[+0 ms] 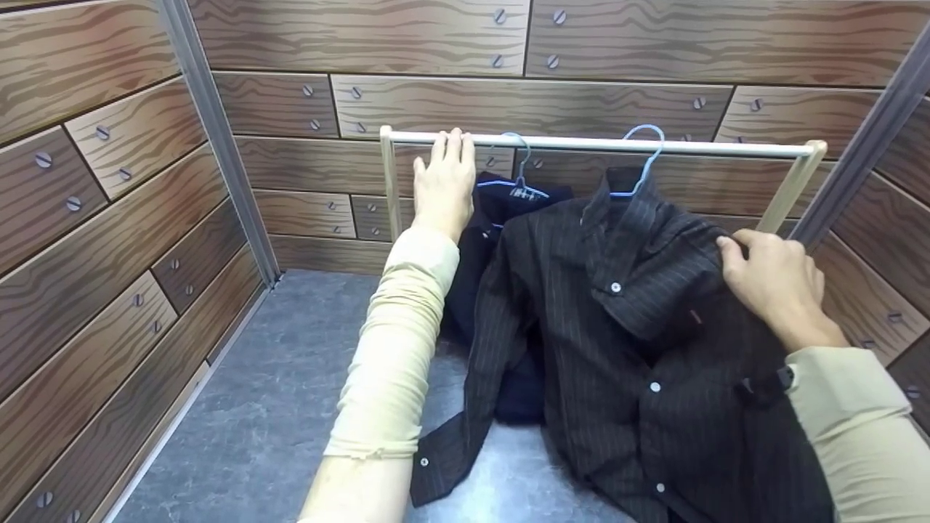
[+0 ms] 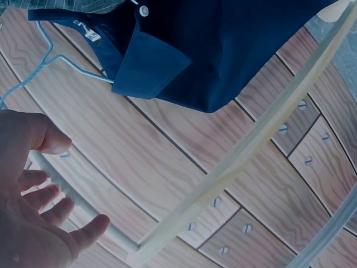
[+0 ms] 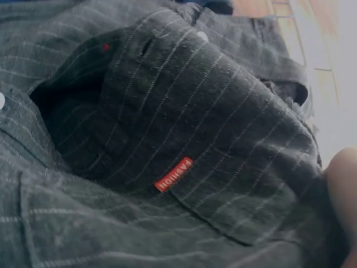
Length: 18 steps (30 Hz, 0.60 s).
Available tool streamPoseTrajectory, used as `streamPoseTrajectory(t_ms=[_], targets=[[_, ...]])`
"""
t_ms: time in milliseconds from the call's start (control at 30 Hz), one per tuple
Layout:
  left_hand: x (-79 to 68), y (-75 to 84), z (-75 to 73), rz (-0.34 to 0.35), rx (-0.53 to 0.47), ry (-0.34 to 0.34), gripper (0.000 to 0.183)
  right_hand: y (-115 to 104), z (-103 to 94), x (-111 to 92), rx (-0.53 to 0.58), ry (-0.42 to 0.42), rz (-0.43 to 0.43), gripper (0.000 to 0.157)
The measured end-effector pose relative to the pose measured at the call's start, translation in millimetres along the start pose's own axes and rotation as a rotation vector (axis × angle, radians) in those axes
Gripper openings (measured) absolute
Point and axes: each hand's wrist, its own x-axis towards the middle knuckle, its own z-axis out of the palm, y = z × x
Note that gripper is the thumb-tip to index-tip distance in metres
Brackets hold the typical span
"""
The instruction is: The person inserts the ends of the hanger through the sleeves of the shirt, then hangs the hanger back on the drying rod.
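Observation:
A black pinstriped shirt [image 1: 588,327] hangs by a blue hanger [image 1: 644,126] from the white rail [image 1: 567,143]. My right hand [image 1: 781,280] pinches its shoulder at the right, thumb toward the collar. In the right wrist view the pinstriped cloth [image 3: 206,123] fills most of the picture, and only a bit of the hand shows at the right edge. My left hand [image 1: 447,189] touches the rail near its left end, fingers extended; the left wrist view shows them spread beside the bar, thumb apart. A navy shirt [image 2: 217,50] on another blue hanger [image 1: 521,171] is partly hidden behind the pinstriped one.
Wooden posts [image 1: 792,185] hold up the rail at both ends. Wood-patterned panels [image 1: 436,105] enclose the back and sides, with grey metal strips [image 1: 218,138] at the corners. Below lies a grey surface [image 1: 276,392], with a pinstriped sleeve cuff [image 1: 443,465] hanging low over it.

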Motion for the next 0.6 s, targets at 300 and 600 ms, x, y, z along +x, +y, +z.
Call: streamPoseTrajectory(t_ms=[300, 600], targets=[[0.0, -0.3, 1.1, -0.002, 0.002, -0.014, 0.079, 19.5, 24.7, -7.9, -0.035, -0.079, -0.016, 0.051], [-3.4, -2.7, 7.3, 0.023, 0.001, -0.018, 0.083, 34.6, 46.6, -25.0, -0.008, -0.070, 0.026, 0.050]])
